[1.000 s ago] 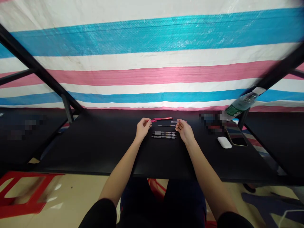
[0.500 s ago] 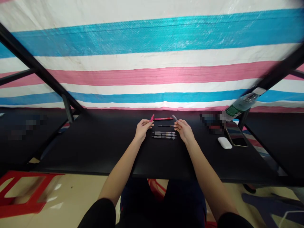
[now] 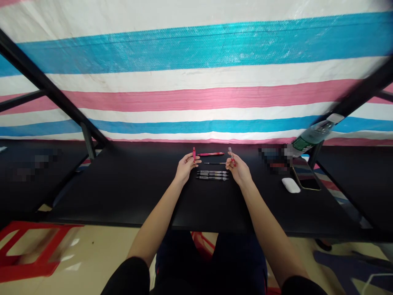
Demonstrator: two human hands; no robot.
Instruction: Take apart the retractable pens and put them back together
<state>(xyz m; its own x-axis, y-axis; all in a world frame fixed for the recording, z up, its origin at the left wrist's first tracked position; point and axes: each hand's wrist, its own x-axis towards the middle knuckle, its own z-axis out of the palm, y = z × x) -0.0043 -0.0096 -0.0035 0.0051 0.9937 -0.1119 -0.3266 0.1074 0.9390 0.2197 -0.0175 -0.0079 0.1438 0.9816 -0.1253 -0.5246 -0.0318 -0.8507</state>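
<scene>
My left hand (image 3: 185,167) pinches a short red pen part (image 3: 194,154), held upright above the black table. In my right hand (image 3: 237,167) is a clear pen barrel (image 3: 231,154) with red near its lower end, gripped between thumb and fingers. Between the hands, a red pen (image 3: 211,154) lies crosswise at the back. Nearer to me is a thin dark pen refill (image 3: 214,163), its right end close to my right fingers. Below it, several clear-and-grey pens (image 3: 211,175) lie side by side in a row.
On the right of the black table (image 3: 132,184) are a white earbud case (image 3: 290,185), a phone (image 3: 306,174) and a tilted water bottle (image 3: 316,134). A striped sheet (image 3: 196,98) hangs behind, with black metal posts (image 3: 61,96) either side. A red stool (image 3: 33,256) stands lower left.
Both hands have turned the parts they hold: the red part is now upright, and the clear barrel is tipped more upright, slightly further right. The pens on the table have not moved.
</scene>
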